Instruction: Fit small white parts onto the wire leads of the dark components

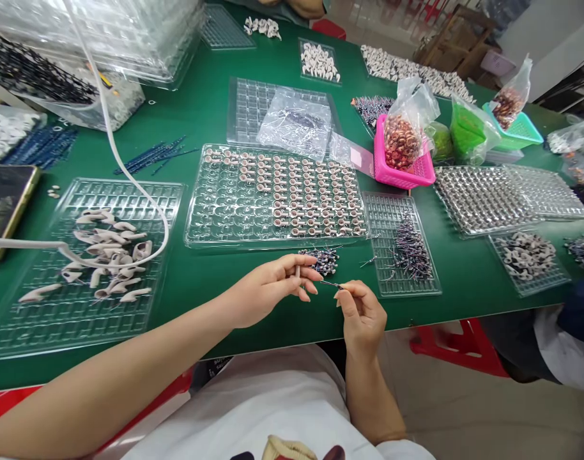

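My left hand [273,284] reaches in over the table's front edge, fingers loosely bent. A small pale piece [298,271] shows between its fingers; its kind is hard to make out. My right hand [363,313] pinches a thin dark wired part [331,284] between thumb and forefinger, its thin end pointing at my left fingertips. Just behind my hands lies a pile of small wired parts [323,260]. Beyond it a clear tray [229,220] holds rows of pale earphone-like shells [315,191], mostly in its right half.
Another clear tray [419,287] carries more wired parts. Pale shells [112,255] are heaped on the left tray [81,326], under a looping white cable [165,223]. A pink basket [407,176] holds bagged copper-coloured parts. A person's sleeve [560,338] shows at right.
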Demonstrator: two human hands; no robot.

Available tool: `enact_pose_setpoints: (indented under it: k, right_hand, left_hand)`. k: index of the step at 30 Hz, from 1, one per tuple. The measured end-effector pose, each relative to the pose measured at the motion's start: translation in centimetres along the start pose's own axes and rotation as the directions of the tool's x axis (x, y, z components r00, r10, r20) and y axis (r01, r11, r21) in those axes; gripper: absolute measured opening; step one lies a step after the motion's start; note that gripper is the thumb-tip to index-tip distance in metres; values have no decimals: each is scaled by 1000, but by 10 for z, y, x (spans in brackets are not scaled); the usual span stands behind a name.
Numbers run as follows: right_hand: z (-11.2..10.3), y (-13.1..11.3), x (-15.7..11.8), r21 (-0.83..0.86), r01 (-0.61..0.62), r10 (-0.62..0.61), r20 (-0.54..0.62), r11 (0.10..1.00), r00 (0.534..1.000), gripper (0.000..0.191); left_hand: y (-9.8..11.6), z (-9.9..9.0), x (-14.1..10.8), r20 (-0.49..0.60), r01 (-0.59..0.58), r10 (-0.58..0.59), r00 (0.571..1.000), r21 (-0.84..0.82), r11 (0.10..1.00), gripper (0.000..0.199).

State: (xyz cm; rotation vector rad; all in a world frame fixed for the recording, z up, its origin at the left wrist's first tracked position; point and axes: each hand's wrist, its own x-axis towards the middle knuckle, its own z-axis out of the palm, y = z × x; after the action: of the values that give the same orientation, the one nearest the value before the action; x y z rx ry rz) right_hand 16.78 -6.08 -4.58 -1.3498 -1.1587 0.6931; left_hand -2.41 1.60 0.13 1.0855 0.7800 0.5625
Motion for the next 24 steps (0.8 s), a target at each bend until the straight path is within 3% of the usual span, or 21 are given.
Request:
enact_pose_setpoints:
  k: [4, 8, 10, 14, 18, 24]
  right_hand:
    - [1, 0, 0, 6, 29, -29, -21, 1000, 999, 7]
    - [0, 0, -1, -15, 36, -36, 14, 999, 999, 6]
    - [-1, 0, -2, -33, 51, -49, 38, 998, 998, 7]
    - [-2, -2, -2, -66, 118, -113, 81, 991, 990, 8]
    - [0, -5, -1, -92, 179, -170, 91, 980, 981, 11]
    - [1, -6, -1, -116, 206, -194, 106, 972, 975, 13]
  left_hand:
    - [1, 7, 1, -41, -4, 7, 999, 69, 998, 42]
    - [-1, 8, 2, -97, 46, -33, 995, 135, 990, 30]
    - [-2, 7, 2, -128, 22, 11, 992, 254, 967, 24]
    - [-5, 4, 2, -116, -100, 189, 975, 533, 840, 23]
    - [-11, 3, 2, -10, -250, 365, 931, 709, 660, 28]
    - [-18, 3, 1, 57, -302, 451, 891, 816, 493, 37]
